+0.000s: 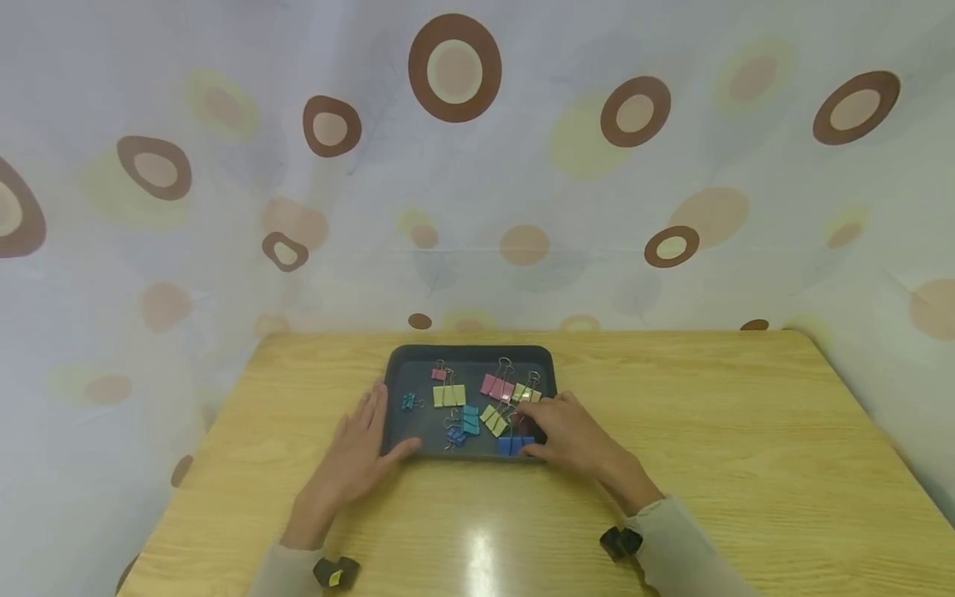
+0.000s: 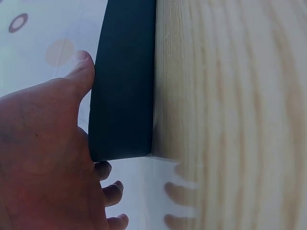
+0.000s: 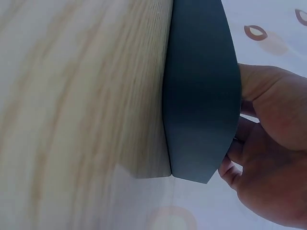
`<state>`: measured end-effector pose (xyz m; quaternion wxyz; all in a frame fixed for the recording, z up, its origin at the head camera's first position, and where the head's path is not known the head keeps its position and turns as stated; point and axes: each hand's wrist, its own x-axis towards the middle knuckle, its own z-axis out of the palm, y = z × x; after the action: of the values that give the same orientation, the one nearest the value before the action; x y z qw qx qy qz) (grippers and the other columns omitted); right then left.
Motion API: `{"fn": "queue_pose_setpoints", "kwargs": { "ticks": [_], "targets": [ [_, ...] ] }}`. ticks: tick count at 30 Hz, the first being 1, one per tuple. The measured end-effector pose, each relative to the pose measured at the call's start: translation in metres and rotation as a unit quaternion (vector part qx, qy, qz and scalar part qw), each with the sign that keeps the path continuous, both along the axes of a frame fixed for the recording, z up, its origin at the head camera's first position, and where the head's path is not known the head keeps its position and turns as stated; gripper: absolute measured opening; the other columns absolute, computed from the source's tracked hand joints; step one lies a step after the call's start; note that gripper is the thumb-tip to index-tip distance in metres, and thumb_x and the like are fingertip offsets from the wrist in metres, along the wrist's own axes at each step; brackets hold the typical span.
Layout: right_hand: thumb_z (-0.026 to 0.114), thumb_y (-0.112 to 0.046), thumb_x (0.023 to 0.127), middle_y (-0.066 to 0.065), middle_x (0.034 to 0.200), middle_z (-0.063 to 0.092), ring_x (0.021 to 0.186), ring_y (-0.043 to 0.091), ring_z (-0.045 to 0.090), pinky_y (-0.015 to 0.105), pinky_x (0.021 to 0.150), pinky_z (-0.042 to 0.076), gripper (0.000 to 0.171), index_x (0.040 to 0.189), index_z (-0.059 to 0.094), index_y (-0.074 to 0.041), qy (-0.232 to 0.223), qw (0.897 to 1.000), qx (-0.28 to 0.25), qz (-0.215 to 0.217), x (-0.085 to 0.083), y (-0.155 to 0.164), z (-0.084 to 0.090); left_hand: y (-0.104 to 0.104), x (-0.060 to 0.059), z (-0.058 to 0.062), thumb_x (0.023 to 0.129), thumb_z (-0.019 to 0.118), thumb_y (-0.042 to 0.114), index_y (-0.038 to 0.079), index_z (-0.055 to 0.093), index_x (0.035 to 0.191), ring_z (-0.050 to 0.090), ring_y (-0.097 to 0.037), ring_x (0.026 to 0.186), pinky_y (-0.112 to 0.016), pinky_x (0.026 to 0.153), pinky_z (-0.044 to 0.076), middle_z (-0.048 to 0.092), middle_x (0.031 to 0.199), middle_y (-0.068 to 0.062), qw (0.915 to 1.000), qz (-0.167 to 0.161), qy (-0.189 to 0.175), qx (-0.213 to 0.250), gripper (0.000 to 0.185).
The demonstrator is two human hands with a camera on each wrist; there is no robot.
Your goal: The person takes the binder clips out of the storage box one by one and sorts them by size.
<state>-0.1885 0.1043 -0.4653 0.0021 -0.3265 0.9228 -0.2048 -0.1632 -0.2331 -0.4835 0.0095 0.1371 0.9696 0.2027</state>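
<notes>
Fingers [image 1: 522,452] of the right hand [image 1: 570,435] pinch a blue clip [image 1: 515,445] at the near edge of a dark tray [image 1: 470,355] on a wooden table [image 1: 709,431]. Left hand [image 1: 361,452], fingers straight, rests against the tray's side. Wrist views show only the tray's outer wall [image 2: 122,81], hiding the coloured clips [image 1: 477,398] inside.
</notes>
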Motion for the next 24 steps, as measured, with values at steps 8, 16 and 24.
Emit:
{"fn": "queue_pose_setpoints", "kwargs": {
  "ticks": [8, 16, 24],
  "targets": [
    [0.089, -0.023, 0.082, -0.006, 0.096, 0.074, 0.089, 0.011, 0.065, 0.035, 0.080, 0.039, 0.028, 0.103, 0.072, -0.015, -0.006, 1.000, -0.020, 0.001, 0.000, 0.000, 0.000, 0.002, 0.001, 0.003, 0.099, 0.054, 0.063, -0.004, 0.007, 0.162, 0.010, -0.040, 0.156, -0.065, 0.121, 0.012, 0.006, 0.170, -0.021, 1.0000, 0.003, -0.005, 0.003, 0.103],
    [0.087, -0.015, 0.082, -0.007, 0.095, 0.073, 0.090, 0.011, 0.065, 0.042, 0.090, 0.050, 0.021, 0.100, 0.076, -0.014, -0.025, 0.997, -0.076, -0.005, -0.002, 0.003, 0.003, 0.001, 0.000, 0.006, 0.100, 0.056, 0.061, -0.005, 0.007, 0.162, 0.011, -0.041, 0.155, -0.066, 0.121, 0.012, 0.007, 0.169, -0.022, 0.9999, -0.001, 0.001, 0.013, 0.103],
    [0.085, -0.011, 0.084, -0.007, 0.095, 0.068, 0.088, 0.015, 0.064, 0.039, 0.083, 0.058, 0.016, 0.098, 0.076, -0.013, -0.046, 0.992, -0.118, -0.002, -0.003, 0.010, 0.005, -0.001, 0.000, 0.002, 0.100, 0.055, 0.062, -0.005, 0.005, 0.162, 0.010, -0.041, 0.155, -0.066, 0.121, 0.012, 0.006, 0.169, -0.022, 1.0000, -0.003, -0.001, 0.007, 0.103]
  ]
}}
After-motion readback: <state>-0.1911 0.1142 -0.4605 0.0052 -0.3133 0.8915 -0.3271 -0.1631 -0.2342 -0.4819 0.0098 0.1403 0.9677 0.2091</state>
